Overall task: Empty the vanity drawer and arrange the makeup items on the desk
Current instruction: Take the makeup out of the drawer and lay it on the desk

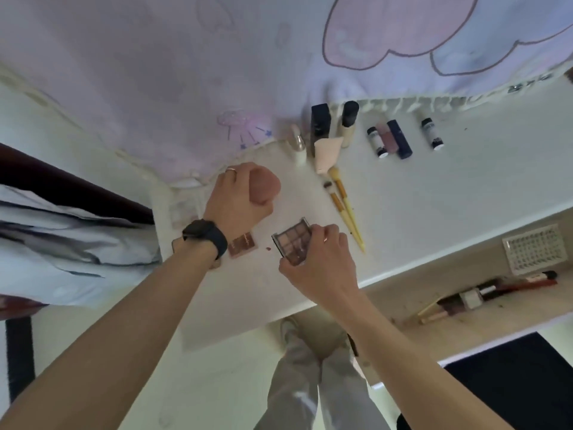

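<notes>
My left hand (235, 200) grips a round pink-brown makeup sponge (265, 187) above the white desk (434, 187). My right hand (319, 259) pinches a square eyeshadow palette (291, 240) by its right edge, low over the desk. A small pink compact (242, 245) lies flat just under my left wrist. Two yellow-handled brushes (345, 209) lie to the right of the palette. The open drawer (465, 318) at the lower right holds a red tube, a bottle and thin gold sticks (483, 296).
Along the desk's back edge stand and lie a black box (321, 125), a black-capped bottle (348, 119), a pink tube (325, 153), small vials (376, 142) and a dark lipstick (400, 139). A white gridded tray (536, 248) sits at the right. A printed cloth (186, 72) hangs behind.
</notes>
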### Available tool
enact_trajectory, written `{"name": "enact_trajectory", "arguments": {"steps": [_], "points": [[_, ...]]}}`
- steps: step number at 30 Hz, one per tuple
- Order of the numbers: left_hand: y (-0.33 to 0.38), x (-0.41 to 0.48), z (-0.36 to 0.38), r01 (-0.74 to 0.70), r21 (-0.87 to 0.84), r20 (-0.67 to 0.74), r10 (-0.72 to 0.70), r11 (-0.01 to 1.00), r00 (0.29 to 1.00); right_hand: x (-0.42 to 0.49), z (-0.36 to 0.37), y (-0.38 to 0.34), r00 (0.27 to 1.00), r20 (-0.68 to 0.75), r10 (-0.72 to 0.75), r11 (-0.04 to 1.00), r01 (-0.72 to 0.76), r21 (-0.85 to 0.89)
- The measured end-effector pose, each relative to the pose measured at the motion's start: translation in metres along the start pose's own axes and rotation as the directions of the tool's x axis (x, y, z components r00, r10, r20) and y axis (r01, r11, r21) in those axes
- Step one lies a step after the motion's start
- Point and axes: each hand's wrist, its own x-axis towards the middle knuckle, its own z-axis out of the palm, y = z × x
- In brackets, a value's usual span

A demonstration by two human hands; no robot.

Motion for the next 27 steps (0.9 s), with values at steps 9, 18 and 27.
{"name": "enact_trajectory", "arguments": {"steps": [9,18,27], "points": [[-0.033,0.039,0.001,-0.050,-0.048,0.154,0.057,0.998,0.986,0.025,0.032,-0.019,0.997,-0.078,0.017,0.994,-0.025,-0.104],[-0.028,0.038,0.000,-0.063,-0.072,0.162,0.074,0.995,0.984,0.027,0.038,-0.018,0.992,-0.126,0.003,1.000,-0.004,-0.009],[-0.017,0.038,0.004,-0.042,0.003,0.170,0.041,0.999,0.985,0.031,0.035,-0.014,0.993,-0.120,0.013,0.995,0.000,0.101]]}}
